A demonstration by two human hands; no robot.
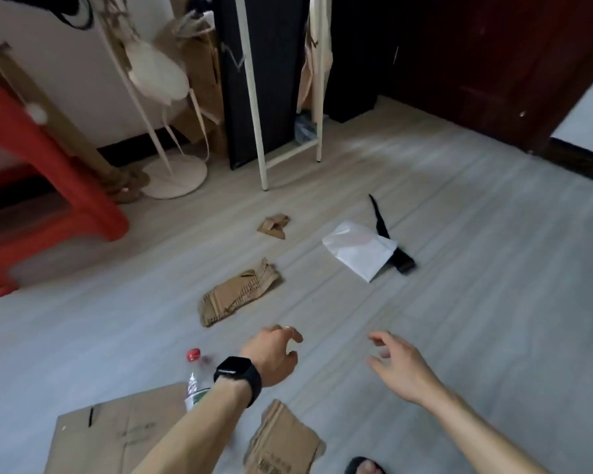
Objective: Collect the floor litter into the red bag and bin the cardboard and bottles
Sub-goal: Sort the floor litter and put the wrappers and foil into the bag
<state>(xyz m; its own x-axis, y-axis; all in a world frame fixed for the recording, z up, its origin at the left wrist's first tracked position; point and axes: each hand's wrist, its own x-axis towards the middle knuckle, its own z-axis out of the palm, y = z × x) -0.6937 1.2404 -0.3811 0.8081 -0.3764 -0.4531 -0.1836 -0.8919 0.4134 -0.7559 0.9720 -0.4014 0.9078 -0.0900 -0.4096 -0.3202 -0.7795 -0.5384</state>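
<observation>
Left hand (273,357), right hand (397,366) empty and relaxed; bottle (196,376) and cardboard (285,443) print illegible.

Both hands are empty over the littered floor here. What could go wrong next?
1. The clear plastic bottle with a red cap lies half hidden behind the left forearm; it may be knocked rolling or missed.
2. The sandalled foot stands beside the torn brown cardboard piece; stepping on it might cause a slip.
3. The left hand and right hand are out over the near floor; the small folded cardboard scrap farther off may be forgotten.
</observation>
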